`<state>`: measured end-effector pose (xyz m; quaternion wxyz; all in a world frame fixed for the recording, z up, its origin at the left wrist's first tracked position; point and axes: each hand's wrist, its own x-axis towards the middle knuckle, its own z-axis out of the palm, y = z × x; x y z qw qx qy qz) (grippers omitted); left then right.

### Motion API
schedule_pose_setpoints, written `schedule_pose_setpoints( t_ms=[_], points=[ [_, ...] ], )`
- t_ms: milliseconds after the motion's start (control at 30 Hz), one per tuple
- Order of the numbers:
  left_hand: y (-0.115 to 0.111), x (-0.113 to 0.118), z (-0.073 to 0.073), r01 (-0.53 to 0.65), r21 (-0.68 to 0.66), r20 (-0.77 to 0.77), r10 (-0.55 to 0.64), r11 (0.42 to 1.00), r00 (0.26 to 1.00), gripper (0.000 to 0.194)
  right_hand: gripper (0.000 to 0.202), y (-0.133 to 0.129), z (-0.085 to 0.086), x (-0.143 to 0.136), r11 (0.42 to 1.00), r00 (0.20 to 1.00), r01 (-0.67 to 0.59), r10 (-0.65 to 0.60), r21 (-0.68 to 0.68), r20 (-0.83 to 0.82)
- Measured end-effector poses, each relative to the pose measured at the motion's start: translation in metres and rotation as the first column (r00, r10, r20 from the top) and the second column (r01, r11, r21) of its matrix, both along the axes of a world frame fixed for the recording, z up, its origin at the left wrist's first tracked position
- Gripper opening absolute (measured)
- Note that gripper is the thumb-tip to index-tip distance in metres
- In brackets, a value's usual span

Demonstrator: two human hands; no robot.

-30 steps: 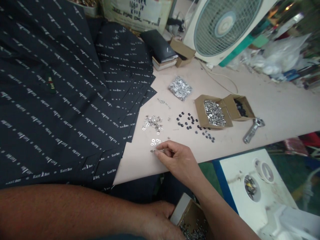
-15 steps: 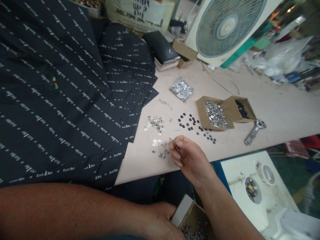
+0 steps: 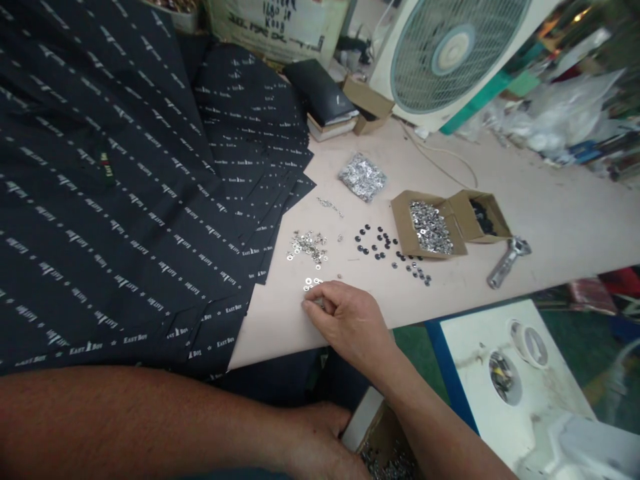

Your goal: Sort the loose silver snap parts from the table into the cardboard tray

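Observation:
Below the table edge, my left hand (image 3: 320,440) is wrapped round the side of an open cardboard box (image 3: 363,420) with small metal parts inside. My right hand (image 3: 347,320) is over the table's front part, its fingers bent together above the small metal pieces; whatever is between the fingertips is hidden. Just beyond it lie a few silver washers (image 3: 309,282) and a loose pile of small metal fasteners (image 3: 309,245). Black round caps (image 3: 380,243) are scattered to the right.
Dark printed fabric (image 3: 125,200) covers the table's left side. Two small cardboard boxes (image 3: 430,227), a metal tool (image 3: 507,263) and a bag of metal parts (image 3: 363,177) lie on the table (image 3: 555,220). A fan (image 3: 455,53) stands behind; a white machine surface (image 3: 475,347) is at right.
My right hand has moved left and slightly down, turning palm-down over the small metal pieces nearest the table edge. My left hand stays at the box.

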<state>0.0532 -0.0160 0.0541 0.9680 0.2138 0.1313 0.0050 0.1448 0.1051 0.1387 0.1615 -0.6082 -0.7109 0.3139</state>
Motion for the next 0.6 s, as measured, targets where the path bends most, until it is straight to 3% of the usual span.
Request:
schedule_pose_setpoints(
  t_ms=[100,133,200,267,333,400,467,533,600],
  points=[
    [0.002,-0.001,0.002,-0.001,-0.004,0.009,0.001,1.000,1.000,0.054,0.007,0.001,0.004,0.007,0.966,0.940,0.142,-0.200,-0.216,-0.278],
    [0.003,-0.001,0.003,-0.001,-0.003,0.015,0.001,1.000,1.000,0.053,0.009,0.002,0.006,0.011,0.931,0.855,0.177,-0.306,-0.320,-0.418],
    [0.004,-0.002,0.006,0.004,-0.005,0.023,-0.004,1.000,1.000,0.050,0.013,0.002,0.009,0.021,0.855,0.601,0.169,-0.484,-0.491,-0.636],
    [0.005,-0.002,0.008,0.018,0.011,-0.011,-0.018,1.000,1.000,0.049,0.013,0.001,0.011,0.030,0.812,0.390,0.109,-0.565,-0.573,-0.727],
    [0.004,-0.002,0.008,0.029,0.004,-0.053,-0.028,1.000,0.998,0.053,0.013,-0.001,0.010,0.036,0.801,0.321,0.065,-0.582,-0.595,-0.747],
    [0.003,-0.001,0.007,0.032,-0.023,-0.080,-0.034,0.999,0.996,0.060,0.011,-0.004,0.008,0.038,0.812,0.377,0.083,-0.563,-0.578,-0.736],
    [0.002,0.000,0.005,0.042,-0.038,-0.078,-0.045,0.998,0.996,0.064,0.012,-0.007,0.006,0.037,0.856,0.586,0.144,-0.478,-0.496,-0.654],
    [0.001,0.000,0.004,0.051,-0.035,-0.082,-0.054,0.998,0.995,0.064,0.013,-0.010,0.004,0.034,0.921,0.830,0.170,-0.326,-0.350,-0.454],
    [0.002,0.000,0.003,0.046,-0.037,-0.094,-0.050,0.998,0.994,0.064,0.012,-0.013,0.003,0.030,0.968,0.959,0.138,-0.183,-0.209,-0.217]
  ],
)
